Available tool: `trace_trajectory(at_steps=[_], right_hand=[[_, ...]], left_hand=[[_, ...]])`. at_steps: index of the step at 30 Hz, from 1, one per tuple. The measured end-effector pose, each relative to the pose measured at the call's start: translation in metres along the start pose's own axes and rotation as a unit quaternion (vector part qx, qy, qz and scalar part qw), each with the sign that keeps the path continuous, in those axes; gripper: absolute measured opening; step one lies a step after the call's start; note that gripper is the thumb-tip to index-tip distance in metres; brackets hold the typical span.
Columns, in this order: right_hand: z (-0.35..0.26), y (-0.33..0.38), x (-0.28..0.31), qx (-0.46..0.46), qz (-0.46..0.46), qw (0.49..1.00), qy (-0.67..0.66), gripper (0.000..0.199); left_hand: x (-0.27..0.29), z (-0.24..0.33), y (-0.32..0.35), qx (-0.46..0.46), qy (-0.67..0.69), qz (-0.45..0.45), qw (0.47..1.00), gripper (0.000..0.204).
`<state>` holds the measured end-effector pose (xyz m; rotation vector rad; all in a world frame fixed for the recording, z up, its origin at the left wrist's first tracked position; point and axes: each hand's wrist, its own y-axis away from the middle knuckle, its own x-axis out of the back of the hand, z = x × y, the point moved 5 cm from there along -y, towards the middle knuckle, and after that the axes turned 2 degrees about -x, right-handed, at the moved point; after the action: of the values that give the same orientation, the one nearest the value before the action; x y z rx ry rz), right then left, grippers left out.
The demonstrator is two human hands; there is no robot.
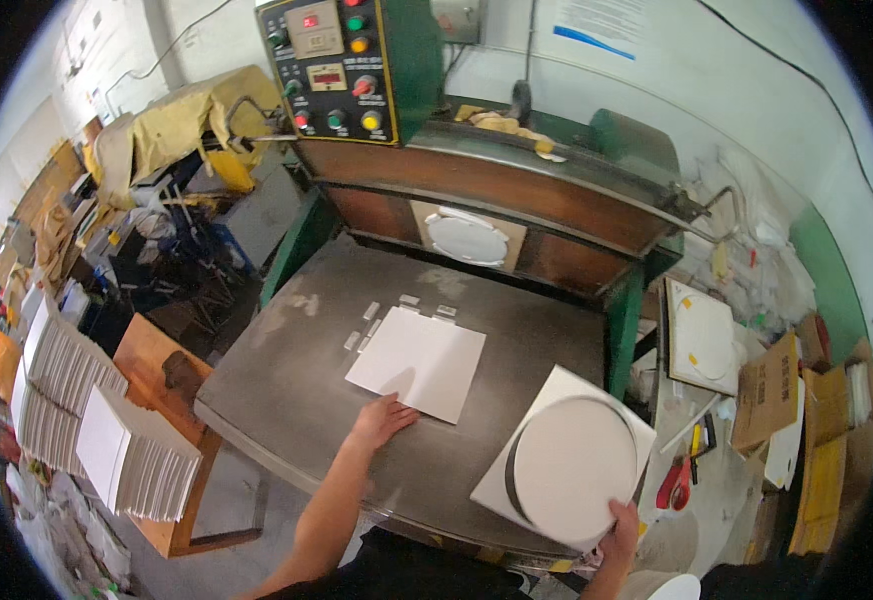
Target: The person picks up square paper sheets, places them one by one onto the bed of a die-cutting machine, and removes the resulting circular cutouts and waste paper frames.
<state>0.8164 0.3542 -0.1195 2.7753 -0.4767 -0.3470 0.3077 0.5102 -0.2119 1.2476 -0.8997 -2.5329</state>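
Flat on the dark press bed (257, 390) lies a square white sheet (422, 362), its far left sides bordered by several small pale blocks (372, 311). The fingers of my left hand (383, 421) rest on the sheet's near edge, stretched out rather than wrapped round it. At the front right, my right hand (618, 538) grips the lower corner of a square white board (497, 488). A white disc (572, 465) lies within this board, shifted so that a dark crescent gap shows at its left side.
Beyond the bed rises the press head (547, 185) with a round white die plate (468, 238) and a control box (332, 75). Stacked white sheets (147, 455) stand on a wooden stand (182, 525) at left. Red-handled scissors (675, 485) and cardboard boxes (769, 390) are at right.
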Motion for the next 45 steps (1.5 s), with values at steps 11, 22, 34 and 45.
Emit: trace_trajectory(at_steps=[11,22,34,45], right_hand=[[-0.017,0.195,-0.056,-0.027,0.214,0.965,-0.150,0.056],[0.020,0.316,-0.072,0.013,0.311,0.920,-0.238,0.052],[0.124,0.472,0.073,-0.006,0.457,0.868,-0.193,0.032],[0.182,0.656,0.188,-0.084,0.788,0.577,0.198,0.028]], left_hand=[[-0.143,-0.039,-0.048,-0.355,-0.835,0.037,0.419,0.065],[-0.155,-0.100,-0.026,-0.227,-0.674,-0.267,0.651,0.059],[-0.176,-0.308,0.250,0.198,-0.519,-0.474,0.683,0.036],[-0.287,-0.538,0.318,0.333,-0.288,-0.476,0.762,0.040]])
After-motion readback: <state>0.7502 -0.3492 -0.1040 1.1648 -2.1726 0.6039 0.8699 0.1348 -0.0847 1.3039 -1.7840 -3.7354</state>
